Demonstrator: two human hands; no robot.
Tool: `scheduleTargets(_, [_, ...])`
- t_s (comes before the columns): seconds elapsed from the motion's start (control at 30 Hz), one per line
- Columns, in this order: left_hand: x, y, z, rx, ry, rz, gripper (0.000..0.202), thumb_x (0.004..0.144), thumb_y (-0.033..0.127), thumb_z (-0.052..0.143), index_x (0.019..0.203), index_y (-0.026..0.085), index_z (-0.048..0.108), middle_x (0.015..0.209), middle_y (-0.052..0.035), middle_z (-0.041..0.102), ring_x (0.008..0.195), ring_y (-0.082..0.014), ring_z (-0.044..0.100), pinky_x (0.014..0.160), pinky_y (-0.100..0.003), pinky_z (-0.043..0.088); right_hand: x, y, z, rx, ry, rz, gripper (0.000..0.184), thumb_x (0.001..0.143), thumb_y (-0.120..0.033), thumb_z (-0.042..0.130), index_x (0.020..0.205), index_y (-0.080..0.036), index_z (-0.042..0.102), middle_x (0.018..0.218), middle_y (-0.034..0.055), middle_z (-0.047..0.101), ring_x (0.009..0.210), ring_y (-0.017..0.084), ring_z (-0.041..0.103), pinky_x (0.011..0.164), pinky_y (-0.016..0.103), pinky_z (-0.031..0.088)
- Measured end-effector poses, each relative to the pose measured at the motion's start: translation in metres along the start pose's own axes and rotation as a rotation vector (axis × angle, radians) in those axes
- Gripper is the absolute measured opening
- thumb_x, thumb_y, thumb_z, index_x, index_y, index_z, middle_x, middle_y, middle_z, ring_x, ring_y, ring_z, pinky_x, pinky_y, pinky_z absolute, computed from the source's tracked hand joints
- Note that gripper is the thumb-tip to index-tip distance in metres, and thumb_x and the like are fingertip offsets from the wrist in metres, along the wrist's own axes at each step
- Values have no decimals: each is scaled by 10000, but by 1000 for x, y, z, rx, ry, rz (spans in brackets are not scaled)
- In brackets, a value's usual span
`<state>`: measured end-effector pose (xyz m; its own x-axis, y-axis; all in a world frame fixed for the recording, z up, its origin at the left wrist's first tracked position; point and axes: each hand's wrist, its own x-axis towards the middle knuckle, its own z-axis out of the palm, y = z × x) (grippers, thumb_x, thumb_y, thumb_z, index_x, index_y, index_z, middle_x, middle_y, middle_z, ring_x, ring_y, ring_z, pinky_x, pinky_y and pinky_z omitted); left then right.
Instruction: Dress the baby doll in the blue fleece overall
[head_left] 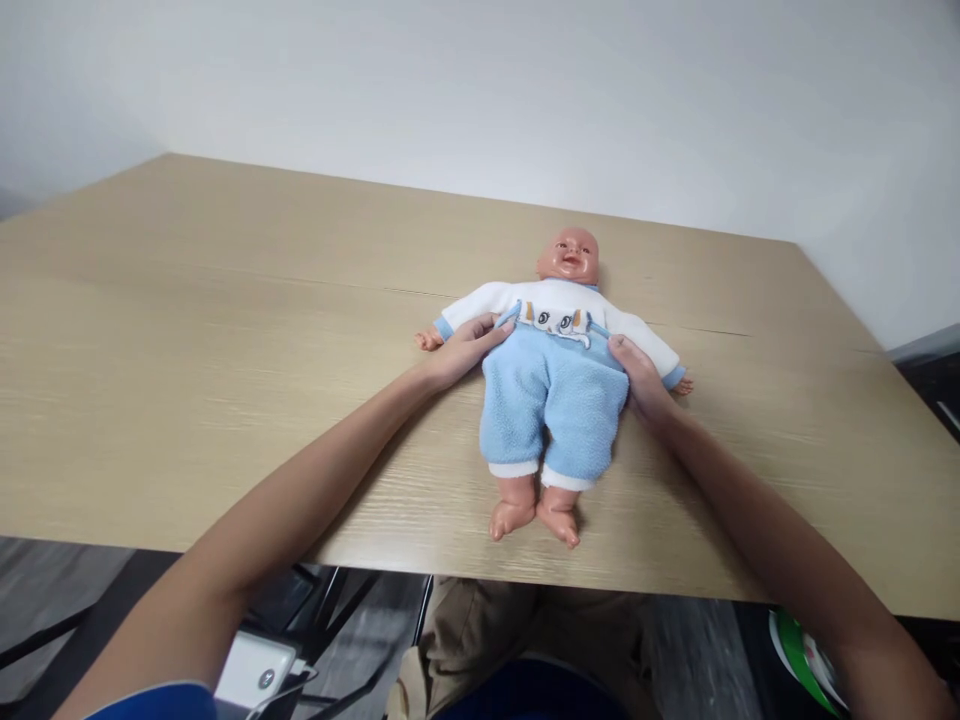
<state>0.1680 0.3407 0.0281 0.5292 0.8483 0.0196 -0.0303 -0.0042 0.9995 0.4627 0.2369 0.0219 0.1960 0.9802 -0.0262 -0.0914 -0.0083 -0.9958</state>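
Observation:
A baby doll (571, 258) lies on its back on the table, its head toward the wall and its bare feet toward me. It wears a white top (491, 298) with light blue cuffs and fuzzy light blue pants (517, 395) with white hems. An animal face patch (555, 322) shows at the chest. My left hand (474, 345) pinches the pants at the waist on the doll's left-of-view side. On the opposite side, my right hand (637, 372) grips the waist edge, thumb on top. Fingers beneath the cloth are partly hidden.
The wooden table (225, 380) reaches back to a pale wall (450, 90). Below its front edge are my legs (480, 630), a white box-like device (255, 668) with a cable at left, and a green and white round object (802, 660) at right.

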Motion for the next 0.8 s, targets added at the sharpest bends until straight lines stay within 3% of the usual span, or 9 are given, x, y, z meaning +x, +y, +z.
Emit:
scheduleTargets(0.17, [-7, -1, 7, -304, -70, -84, 553, 859, 662, 969, 1076, 191, 777, 1010, -101, 824, 1012, -280, 780, 907, -391, 623, -15, 0, 14, 168, 5, 154, 549, 868, -801, 836, 1095, -320, 701, 984, 44, 823, 1180, 350, 790, 985, 488, 696])
scheduleTargets(0.3, [-5, -3, 10, -309, -16, -85, 575, 815, 673, 998, 1054, 207, 759, 1010, -81, 813, 936, -240, 753, 867, -368, 610, -11, -2, 19, 200, -32, 138, 616, 768, -799, 913, 1099, -322, 709, 1062, 32, 844, 1181, 333, 794, 1024, 492, 688])
scheduleTargets(0.47, [-5, 0, -6, 5, 6, 36, 565, 890, 727, 893, 1009, 204, 714, 920, -22, 674, 800, -169, 584, 740, -309, 476, 1, -2, -3, -28, -106, -1, 583, 777, -791, 935, 992, -293, 719, 937, -8, 772, 968, 245, 733, 930, 384, 627])
scheduleTargets(0.57, [-4, 7, -24, 259, -122, 128, 511, 942, 683, 828, 953, 193, 681, 908, -11, 613, 836, -180, 540, 785, -312, 449, 2, -6, -30, -278, -240, -127, 530, 880, -782, 860, 947, -282, 698, 845, -22, 671, 828, 217, 630, 822, 357, 571])
scheduleTargets(0.67, [-3, 13, -40, 409, -278, 182, 436, 969, 608, 788, 981, 187, 675, 942, -16, 620, 912, -204, 570, 867, -322, 470, 0, -12, -53, -493, -406, -241, 437, 976, -706, 790, 973, -277, 711, 950, 26, 701, 936, 269, 652, 924, 418, 577])
scheduleTargets(0.8, [-2, 18, -48, 452, -374, 208, 360, 969, 514, 807, 1014, 174, 698, 1052, -52, 682, 1042, -239, 621, 988, -346, 497, -6, -13, -59, -615, -501, -290, 436, 892, -607, 903, 1104, -264, 735, 1185, 100, 766, 1139, 359, 690, 1107, 525, 574])
